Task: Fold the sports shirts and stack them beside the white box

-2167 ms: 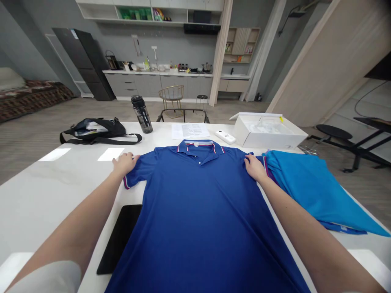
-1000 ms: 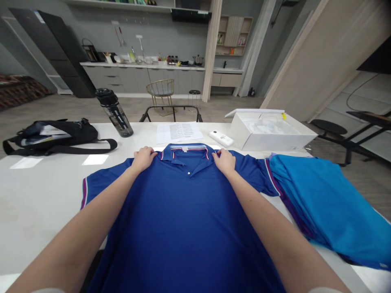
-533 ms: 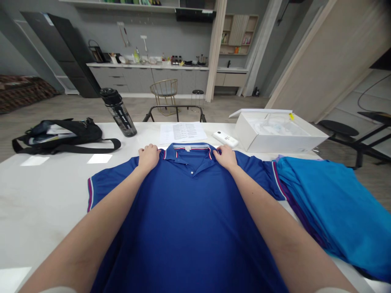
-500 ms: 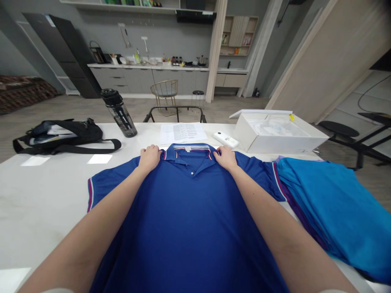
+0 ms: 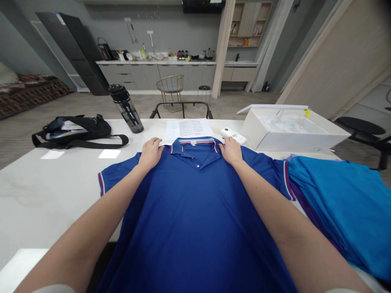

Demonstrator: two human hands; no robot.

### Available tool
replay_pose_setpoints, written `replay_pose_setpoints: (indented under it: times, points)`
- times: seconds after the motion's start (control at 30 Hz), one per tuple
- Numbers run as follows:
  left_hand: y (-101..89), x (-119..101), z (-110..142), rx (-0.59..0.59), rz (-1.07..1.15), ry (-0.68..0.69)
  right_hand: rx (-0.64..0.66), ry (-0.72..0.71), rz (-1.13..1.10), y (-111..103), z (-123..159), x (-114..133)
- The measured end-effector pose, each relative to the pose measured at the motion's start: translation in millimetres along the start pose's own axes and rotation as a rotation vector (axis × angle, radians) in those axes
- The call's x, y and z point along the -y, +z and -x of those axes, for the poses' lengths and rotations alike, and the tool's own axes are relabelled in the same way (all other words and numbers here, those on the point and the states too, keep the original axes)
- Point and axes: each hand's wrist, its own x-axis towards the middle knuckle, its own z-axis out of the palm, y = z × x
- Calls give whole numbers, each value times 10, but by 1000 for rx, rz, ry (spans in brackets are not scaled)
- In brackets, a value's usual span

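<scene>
- Royal-blue short-sleeved polo shirt (image 5: 195,211) spread flat, unfolded, on white stone table (image 5: 36,195); no fold visible.
- Bare left hand (image 5: 149,154), bare right hand (image 5: 231,150) on cloth either side of striped collar (image 5: 193,141); fingers close together, grip impossible to tell.

Reaching forward, the left hand (image 5: 149,154) and right hand (image 5: 231,150) lie open, palms down, a little apart.
</scene>
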Motion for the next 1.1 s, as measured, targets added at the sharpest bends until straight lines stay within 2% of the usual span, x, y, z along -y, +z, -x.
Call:
replay_pose_setpoints:
  times: [0.03,0.1,0.2,0.3,0.4,0.53,0.63,0.73,0.83,0.97,1.03,1.1]
  points:
    - [-65,-7,126,13,11,47,-15,22,-4,-33,90,19]
    - [-181,-3,438,112,17,92,9,73,-19,-100,335,35]
    - [-269,66,917,325,26,80,156,145,-30,-184,773,-32]
    - [-274,157,1186,409,45,58,250,136,5,-250,1110,-179]
    - [-280,203,1222,408,50,24,275,86,36,-321,1240,-297]
    - [-348,317,1194,422,30,-72,293,100,35,-413,1241,-352]
    - [-429,552,1244,439,-34,-199,307,87,45,-464,1250,-401]
    - [-502,829,1335,434,-94,-264,308,89,67,-488,1276,-463]
    - [-550,1021,1417,372,-88,-386,299,73,74,-479,1290,-496]
    - [-607,1158,1436,181,-71,-642,278,62,86,-421,1281,-512]
    - [-646,1220,1396,159,-56,-753,266,62,96,-375,1271,-528]
    - [-695,1283,1334,178,-32,-798,253,57,98,-329,1263,-548]
